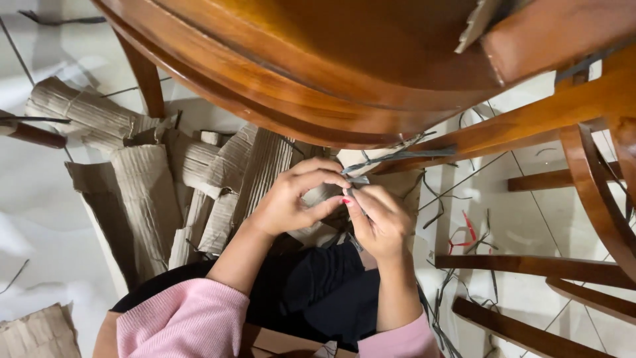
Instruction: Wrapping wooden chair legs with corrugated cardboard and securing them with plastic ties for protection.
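My left hand [295,197] and my right hand [377,222] meet just below the rim of a brown wooden chair seat [311,73]. Both pinch the end of a thin grey strap [391,157] that runs from my fingertips up to the right along a wooden chair rail [523,122]. The strap end is partly hidden by my fingers. Pink sleeves [179,318] cover both forearms, and dark trousers [324,285] lie beneath my hands.
Torn corrugated cardboard [146,199] is piled on the white tiled floor [40,219] to the left. Wooden chair legs and rungs [530,268] cross the right side, with loose grey strap scraps and a red strip [467,229] scattered among them.
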